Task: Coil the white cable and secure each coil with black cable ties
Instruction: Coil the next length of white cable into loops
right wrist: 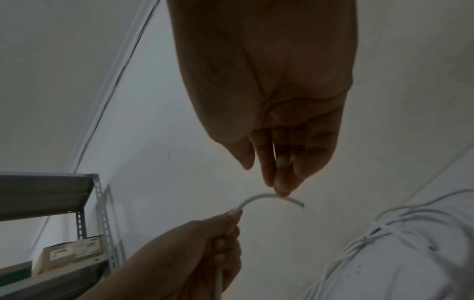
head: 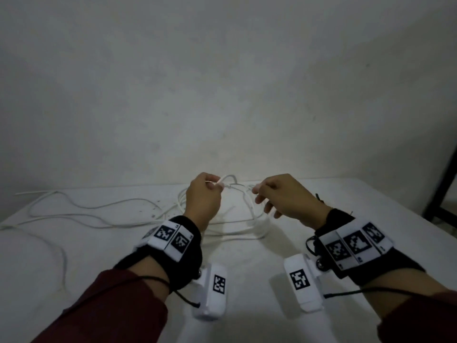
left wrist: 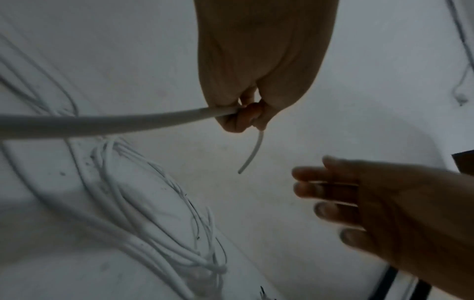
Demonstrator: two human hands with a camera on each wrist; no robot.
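The left hand is pinching the white cable close to its free end, fingers curled tight around it, so that a short curved tail is sticking out past the grip; the right hand is reaching in from the other side with its fingers nearly straight, and in the right wrist view its fingertips are just touching the top of that tail; it is not gripping anything, as far as these views show. Below and between the hands a loose bundle of loops is lying on the white table, while a long slack run is trailing off to the left.

By my judgement the coiling step is under way; the end is being found and set before more loops are laid. No black cable ties are clearly showing in any view, so tying seems well off. The next move is likely calling for the right hand to close on the tail or on cable beside it, and for the left to be feeding slack evenly, so the loops are not tangling with the bundle already lying there.
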